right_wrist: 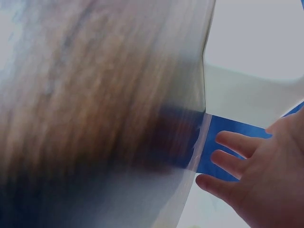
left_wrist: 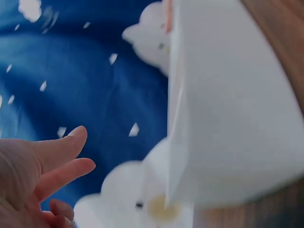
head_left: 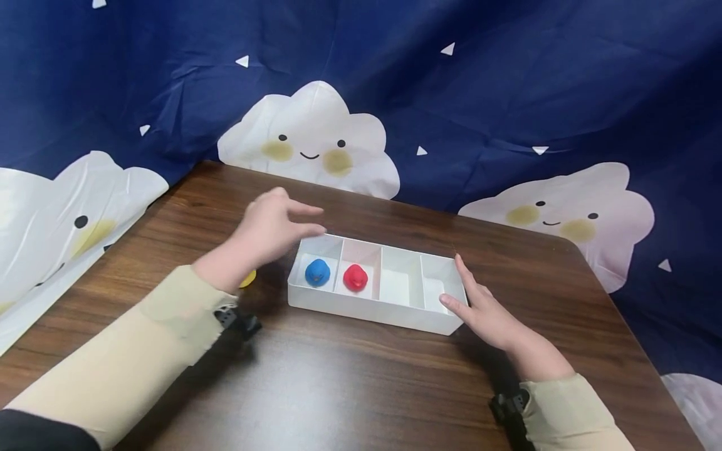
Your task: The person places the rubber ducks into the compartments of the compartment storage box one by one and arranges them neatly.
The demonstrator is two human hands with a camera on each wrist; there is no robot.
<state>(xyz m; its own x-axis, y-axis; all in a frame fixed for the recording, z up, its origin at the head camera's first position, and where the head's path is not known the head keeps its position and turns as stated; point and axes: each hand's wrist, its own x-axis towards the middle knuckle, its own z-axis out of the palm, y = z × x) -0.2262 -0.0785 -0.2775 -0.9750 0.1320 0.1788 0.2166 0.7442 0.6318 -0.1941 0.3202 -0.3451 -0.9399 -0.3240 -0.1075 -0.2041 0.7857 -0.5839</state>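
A long white box (head_left: pixel 372 308) with several compartments sits on the table. Its leftmost compartment holds a small rounded blue toy that looks like a rubber duck (head_left: pixel 318 272); a similar red toy (head_left: pixel 355 277) lies in the neighbouring one. Above the box's left end is my left hand (head_left: pixel 271 227), thumb and fingers apart, holding nothing. My right hand (head_left: pixel 485 310) holds the right end of the box, thumb over the wall and index finger along the end. In the right wrist view, the other fingers (right_wrist: pixel 232 161) stretch out straight beside the box.
A yellow object (head_left: pixel 248 279), mostly hidden behind my left wrist, lies on the brown wooden table (head_left: pixel 338 376) left of the box. Behind the table hangs a blue curtain (head_left: pixel 429 106) with white clouds. The two right compartments hold no toys.
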